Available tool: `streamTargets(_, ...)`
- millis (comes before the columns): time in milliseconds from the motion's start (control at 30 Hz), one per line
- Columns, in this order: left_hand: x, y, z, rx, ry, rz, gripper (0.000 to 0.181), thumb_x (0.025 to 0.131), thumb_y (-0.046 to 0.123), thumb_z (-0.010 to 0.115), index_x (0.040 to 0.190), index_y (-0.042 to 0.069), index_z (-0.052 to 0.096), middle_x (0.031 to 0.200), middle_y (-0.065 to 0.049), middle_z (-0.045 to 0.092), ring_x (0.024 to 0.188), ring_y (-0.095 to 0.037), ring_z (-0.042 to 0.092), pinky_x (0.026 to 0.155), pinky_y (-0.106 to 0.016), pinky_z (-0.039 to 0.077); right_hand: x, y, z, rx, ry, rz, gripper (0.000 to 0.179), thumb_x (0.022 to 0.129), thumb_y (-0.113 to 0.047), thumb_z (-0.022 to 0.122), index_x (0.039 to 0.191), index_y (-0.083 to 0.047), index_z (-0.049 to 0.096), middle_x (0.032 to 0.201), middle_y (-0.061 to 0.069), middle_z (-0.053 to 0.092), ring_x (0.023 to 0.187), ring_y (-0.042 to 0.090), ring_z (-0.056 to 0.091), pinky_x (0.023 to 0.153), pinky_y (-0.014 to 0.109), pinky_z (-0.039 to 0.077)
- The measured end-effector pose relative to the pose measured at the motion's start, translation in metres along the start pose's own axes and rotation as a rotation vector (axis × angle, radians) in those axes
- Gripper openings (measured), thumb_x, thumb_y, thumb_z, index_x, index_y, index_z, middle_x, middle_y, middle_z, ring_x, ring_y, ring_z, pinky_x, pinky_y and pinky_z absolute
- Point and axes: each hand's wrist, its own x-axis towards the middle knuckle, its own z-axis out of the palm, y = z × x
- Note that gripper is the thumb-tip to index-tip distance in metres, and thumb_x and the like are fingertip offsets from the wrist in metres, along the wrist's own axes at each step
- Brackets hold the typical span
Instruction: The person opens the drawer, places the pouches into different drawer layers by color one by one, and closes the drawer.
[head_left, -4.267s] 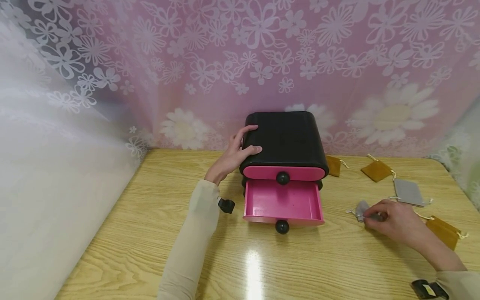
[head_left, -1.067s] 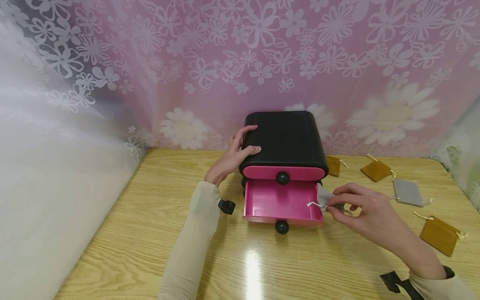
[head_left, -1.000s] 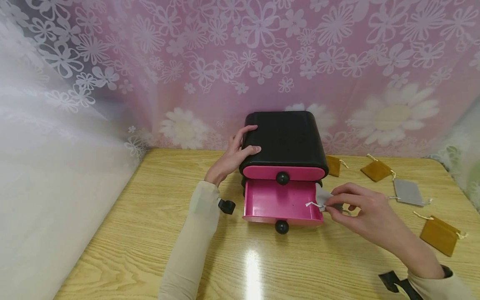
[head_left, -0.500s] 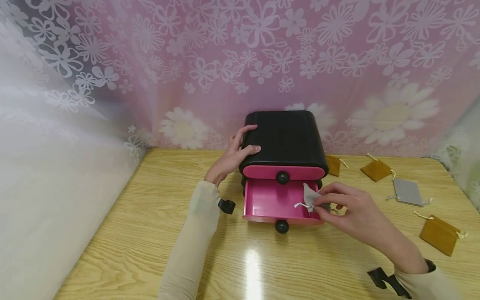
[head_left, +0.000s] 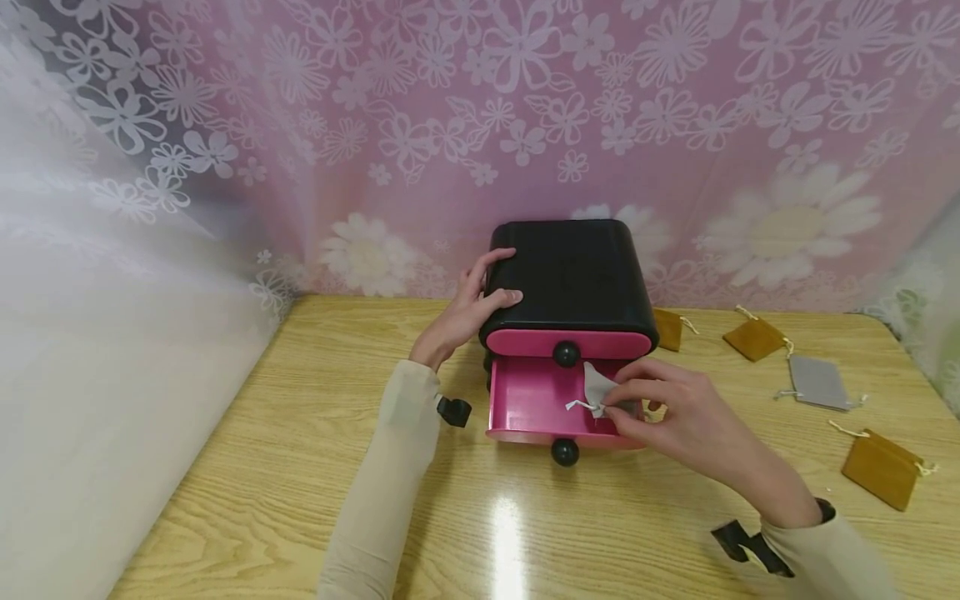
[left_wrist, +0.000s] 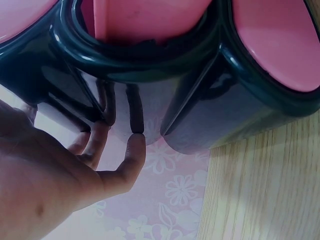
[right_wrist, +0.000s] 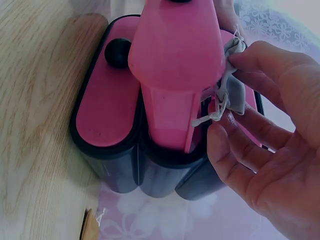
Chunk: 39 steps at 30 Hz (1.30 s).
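A black drawer unit (head_left: pixel 570 275) with pink drawers and round black knobs stands against the curtain. Its middle drawer (head_left: pixel 528 400) is pulled out, its visible floor bare. My left hand (head_left: pixel 459 317) braces the unit from the left side, thumb and forefinger reaching onto the top. In the left wrist view, fingertips (left_wrist: pixel 136 142) press on the black casing (left_wrist: pixel 145 107). My right hand (head_left: pixel 686 408) pinches a small grey drawstring pouch (head_left: pixel 596 385) over the right half of the open drawer. White cord dangles from the pouch (right_wrist: pixel 235 95), near the drawer wall in the right wrist view.
Brown drawstring pouches lie at right: one partly behind the unit (head_left: pixel 666 328), one farther back (head_left: pixel 753 337), one nearer (head_left: pixel 883 468). A flat grey pouch (head_left: pixel 817 382) lies among them. A pink flowered curtain (head_left: pixel 450 150) hangs along the table's rear edge.
My right hand picked up the grey pouch from the table right of the unit and has carried it left, over the open drawer. The left hand has stayed on the unit.
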Motion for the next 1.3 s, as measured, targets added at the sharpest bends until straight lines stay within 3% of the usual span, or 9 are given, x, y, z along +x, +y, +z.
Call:
streamTargets(533, 0.001, -0.001, 0.000, 0.004, 0.002, -0.007, 0.060, 0.093, 0.044, 0.064, 0.145, 0.056, 0.038, 0.157, -0.006, 0.019, 0.129, -0.030, 0.048, 0.111, -0.059, 0.038, 0.010, 0.002, 0.014, -0.013, -0.024, -0.039, 0.026, 0.073, -0.001, 0.085, 0.086, -0.021, 0.079, 0.094, -0.007, 0.067, 0.073, 0.004, 0.059, 0.059, 0.019, 0.050)
streamTargets(1300, -0.001, -0.001, 0.000, 0.003, 0.001, -0.006, 0.060, 0.092, 0.045, 0.064, 0.145, 0.058, 0.038, 0.156, -0.006, 0.020, 0.128, -0.030, 0.048, 0.111, -0.059, 0.038, 0.012, 0.001, 0.018, -0.082, -0.044, -0.010, 0.022, 0.074, -0.006, 0.087, 0.087, -0.022, 0.079, 0.095, -0.005, 0.067, 0.076, 0.008, 0.063, 0.063, 0.023, 0.054)
